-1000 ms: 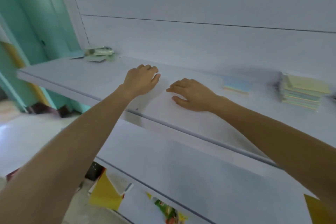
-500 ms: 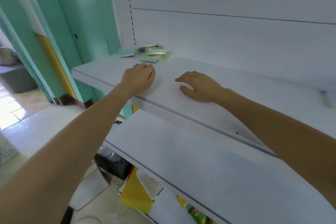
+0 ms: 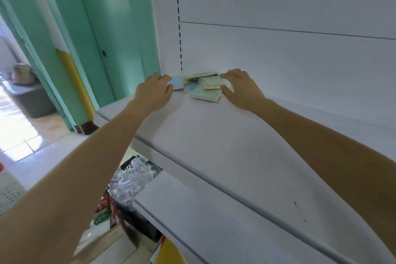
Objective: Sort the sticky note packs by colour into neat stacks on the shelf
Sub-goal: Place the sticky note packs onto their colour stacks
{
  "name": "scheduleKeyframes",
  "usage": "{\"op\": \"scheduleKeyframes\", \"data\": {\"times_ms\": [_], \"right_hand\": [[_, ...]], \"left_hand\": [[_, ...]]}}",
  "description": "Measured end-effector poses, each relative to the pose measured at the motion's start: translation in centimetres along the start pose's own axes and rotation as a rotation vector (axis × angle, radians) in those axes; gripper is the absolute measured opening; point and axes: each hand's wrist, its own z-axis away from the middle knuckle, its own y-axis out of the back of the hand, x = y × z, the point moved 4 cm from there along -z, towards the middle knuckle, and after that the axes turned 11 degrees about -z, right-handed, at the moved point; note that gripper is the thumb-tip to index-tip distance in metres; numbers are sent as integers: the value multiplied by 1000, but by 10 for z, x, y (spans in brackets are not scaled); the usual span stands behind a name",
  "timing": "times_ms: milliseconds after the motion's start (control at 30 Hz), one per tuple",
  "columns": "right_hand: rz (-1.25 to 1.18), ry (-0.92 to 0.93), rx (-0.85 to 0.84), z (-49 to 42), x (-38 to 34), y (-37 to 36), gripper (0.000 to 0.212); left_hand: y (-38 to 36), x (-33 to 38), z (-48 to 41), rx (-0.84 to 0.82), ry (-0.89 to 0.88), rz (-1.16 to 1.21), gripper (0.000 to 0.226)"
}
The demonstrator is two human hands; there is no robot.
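Sticky note packs (image 3: 205, 88) lie jumbled in the back corner of the shelf (image 3: 214, 135), unsorted. Left hand (image 3: 153, 91): fingers narrow at blue pack (image 3: 178, 82), grip unclear. Right hand (image 3: 242, 89): fingers wide, bracketing the heap, likely to gather it.

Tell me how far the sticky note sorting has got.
Done: no sorted stack is in view. In hand: left hand touches the blue pack, right hand is at the jumbled pile. Left: separating all those packs by colour on the shelf.
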Motion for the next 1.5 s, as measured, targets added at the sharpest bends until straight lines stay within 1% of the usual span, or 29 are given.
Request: {"op": "scheduleKeyframes", "data": {"times_ms": [133, 200, 267, 367, 433, 533, 600, 633, 733, 800, 867, 933, 1000, 1067, 1167, 1300, 1400, 1500], "right_hand": [[-53, -112, 8, -29, 11, -15, 43], [-99, -199, -14, -42, 17, -20, 43], [-169, -312, -42, -49, 18, -24, 39], [-333, -442, -10, -47, 16, -30, 30], [-394, -469, 10, -46, 16, -31, 26], [-501, -510, 82, -45, 20, -29, 15], [-581, -537, 140, -42, 22, -29, 14], [-598, -551, 152, -41, 23, -29, 14], [-662, -611, 133, -37, 18, -25, 26], [-642, -671, 99, -33, 21, -22, 24], [-621, -718, 50, -27, 24, -19, 18], [-603, -730, 22, -20, 25, -14, 14], [-582, -734, 28, -13, 23, -8, 10], [-598, -750, 56, -7, 18, -4, 15], [-664, -745, 109, 3, 12, -2, 22], [-707, -683, 245, 18, 5, 1, 31], [-762, -689, 323, 36, 4, 4, 39], [-766, -707, 408, 64, 9, 16, 44]], "left_hand": [[-23, -14, -29, -148, 33, -8, 44], [-31, -21, -44, -201, 72, 20, 45], [-41, -26, -56, -277, 85, 40, 47], [-59, -30, -68, -367, 38, 81, 45], [-63, -31, -75, -369, 16, 137, 41], [-62, -29, -81, -316, -12, 216, 33], [-62, -28, -83, -298, -27, 263, 31], [-63, -28, -85, -296, -25, 293, 30], [-63, -34, -90, -301, -9, 412, 30], [-60, -37, -91, -325, -33, 522, 31], [-56, -36, -90, -407, -82, 665, 30], [-51, -33, -87, -507, -104, 749, 34], [-48, -32, -87, -555, -81, 821, 38], [-44, -34, -87, -583, -31, 916, 40], [-33, -37, -90, -512, -1, 995, 37], [-17, -32, -89, -375, 16, 1182, 39], [-11, -18, -83, -372, -45, 1292, 35], [-13, 10, -70, -413, -139, 1276, 37]]}}
